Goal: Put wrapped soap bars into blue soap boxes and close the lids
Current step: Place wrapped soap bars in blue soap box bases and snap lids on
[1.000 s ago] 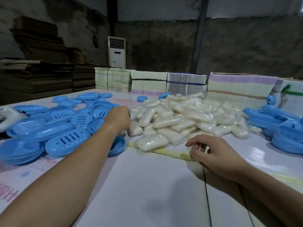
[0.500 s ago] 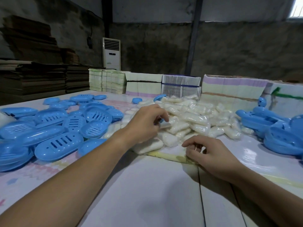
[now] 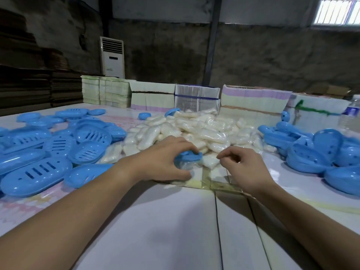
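Head view: left hand (image 3: 161, 158) grips blue soap box (image 3: 188, 156); no legible writing.

two bare forearms, no sleeves in view, left hand (image 3: 161, 158) and right hand (image 3: 245, 166) ungloved, no rings, watch or bands visible, short nails

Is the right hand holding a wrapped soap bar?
No, the right hand hangs empty above the table.
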`<state>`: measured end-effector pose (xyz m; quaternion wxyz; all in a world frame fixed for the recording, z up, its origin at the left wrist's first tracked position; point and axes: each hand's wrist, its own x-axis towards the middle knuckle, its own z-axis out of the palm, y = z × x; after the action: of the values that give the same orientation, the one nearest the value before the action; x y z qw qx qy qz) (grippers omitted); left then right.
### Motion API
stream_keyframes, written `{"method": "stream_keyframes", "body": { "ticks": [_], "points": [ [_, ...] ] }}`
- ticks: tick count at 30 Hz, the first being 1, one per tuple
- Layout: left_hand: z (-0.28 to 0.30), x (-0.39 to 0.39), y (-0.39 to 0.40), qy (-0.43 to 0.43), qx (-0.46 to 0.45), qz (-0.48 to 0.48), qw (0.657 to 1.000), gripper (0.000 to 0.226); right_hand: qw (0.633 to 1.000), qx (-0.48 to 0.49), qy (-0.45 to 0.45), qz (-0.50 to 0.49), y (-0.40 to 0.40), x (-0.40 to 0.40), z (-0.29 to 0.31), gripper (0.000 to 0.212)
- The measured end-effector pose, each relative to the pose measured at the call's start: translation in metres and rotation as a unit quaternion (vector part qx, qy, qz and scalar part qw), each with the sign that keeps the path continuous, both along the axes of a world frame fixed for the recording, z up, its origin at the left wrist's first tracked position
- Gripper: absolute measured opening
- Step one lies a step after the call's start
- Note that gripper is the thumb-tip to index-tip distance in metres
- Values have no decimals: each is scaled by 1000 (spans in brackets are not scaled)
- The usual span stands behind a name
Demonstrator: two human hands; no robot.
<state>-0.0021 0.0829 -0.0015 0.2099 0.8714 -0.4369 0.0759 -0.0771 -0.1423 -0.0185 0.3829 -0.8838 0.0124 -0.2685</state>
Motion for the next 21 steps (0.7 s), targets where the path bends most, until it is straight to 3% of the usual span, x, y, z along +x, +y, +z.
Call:
{"method": "stream_keyframes", "body": {
  "ticks": [4,9,16,21],
  "points": [
    [1,3,2,-16,42,43,998,37,1000,3,16,-3,-3,-1,2,17],
    [-2,-1,-7,1,25,5,1000,22,1000,1,26,-10,-6,-1,1,17],
    [-8,-11,-18,75,47,-66,994,35,998,-54,30,-31,-16,7,-4,17],
    [-8,-10,-18,93,37,-73,992,41,987,-128,86,-43,-23,17,-13,42]
  ]
}}
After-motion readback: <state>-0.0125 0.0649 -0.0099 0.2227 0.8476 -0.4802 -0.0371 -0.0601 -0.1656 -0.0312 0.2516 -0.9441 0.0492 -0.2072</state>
